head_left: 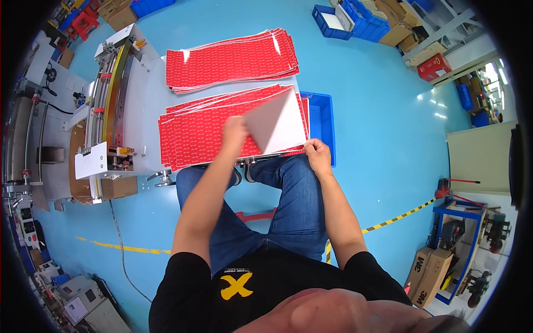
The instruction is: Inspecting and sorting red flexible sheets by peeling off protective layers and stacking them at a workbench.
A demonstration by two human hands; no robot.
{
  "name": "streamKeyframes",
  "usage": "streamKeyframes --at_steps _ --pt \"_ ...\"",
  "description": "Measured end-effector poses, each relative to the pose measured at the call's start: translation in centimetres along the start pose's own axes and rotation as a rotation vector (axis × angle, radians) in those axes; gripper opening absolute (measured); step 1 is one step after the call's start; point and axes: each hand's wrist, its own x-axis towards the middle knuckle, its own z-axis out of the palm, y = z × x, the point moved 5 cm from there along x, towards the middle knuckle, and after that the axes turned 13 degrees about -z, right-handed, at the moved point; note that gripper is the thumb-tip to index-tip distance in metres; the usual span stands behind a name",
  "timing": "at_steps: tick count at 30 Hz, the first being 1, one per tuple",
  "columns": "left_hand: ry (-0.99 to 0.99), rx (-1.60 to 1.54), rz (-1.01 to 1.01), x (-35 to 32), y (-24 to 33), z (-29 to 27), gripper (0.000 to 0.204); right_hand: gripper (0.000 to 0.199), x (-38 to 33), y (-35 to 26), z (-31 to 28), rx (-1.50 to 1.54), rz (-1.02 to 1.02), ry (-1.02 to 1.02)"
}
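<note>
On the pale table in front of me lies a near stack of red sheets [205,136] with white edges and a small repeated print. At its right end, a white and greyish flap of a sheet [288,125] is lifted and bent over into a peak. My left hand [235,133], smeared by motion, is closed at the flap's left edge; its fingertips are unclear. With thumb and finger, my right hand [318,157] pinches the sheet's near right corner. A second stack of red sheets [233,61], some glossy, lies just beyond.
A machine with rollers [108,94] stands on the table's left. A blue bin [327,125] sits beyond the table's right edge. Farther off are blue crates [333,22], a cardboard box [427,275] and a blue-framed cart [463,250]. A cable [120,238] runs over the floor.
</note>
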Motion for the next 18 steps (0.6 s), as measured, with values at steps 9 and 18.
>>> streamKeyframes --at_steps 9,18 --pt "0.156 -0.724 -0.029 -2.2 4.4 -18.3 0.037 0.016 0.2 0.3 -0.1 -0.027 -0.041 0.033" --pt "-0.56 -0.237 -0.08 -7.0 2.0 0.4 0.037 0.013 -0.2 -0.3 0.1 0.044 -0.018 0.016"
